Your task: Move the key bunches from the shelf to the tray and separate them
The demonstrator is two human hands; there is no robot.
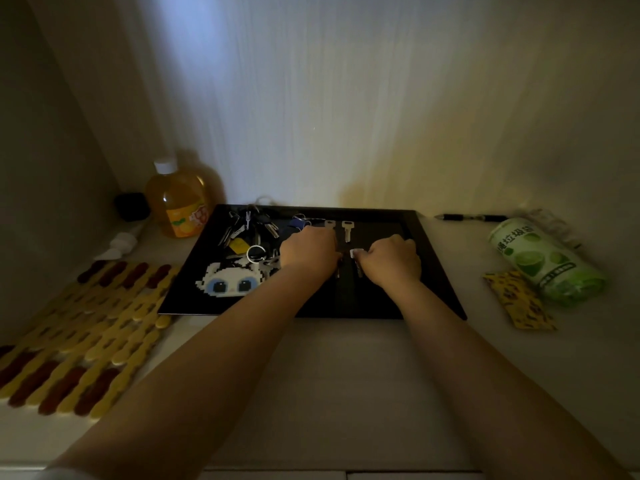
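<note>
We have both hands down on the black tray (440, 265), which lies on the shelf (329, 375), and the key bunches are already on it. One large bunch (247, 225) sits at the tray's far left corner, a second with a pixel-bead cat charm (230, 280) lies nearer us on the left, and two loose keys (341, 228) rest apart at the far middle. Our left hand (310, 252) is curled palm-down, its fingers tucked from view, so we cannot tell what it grips. Our right hand (393, 259) is closed in a pinch on a single pale key (356, 261), the blade pointing toward us.

We judge the keys light, stiff and slick metal that will slide readily on the smooth tray; the flat head is the surest place to pinch, with the ring steadied by the other hand. The bead charm looks brittle and is better left alone.

The dim light swallows detail: dark keys blend into the tray, something small and dark between our hands may be another key, and the rings under our left hand are hidden.
</note>
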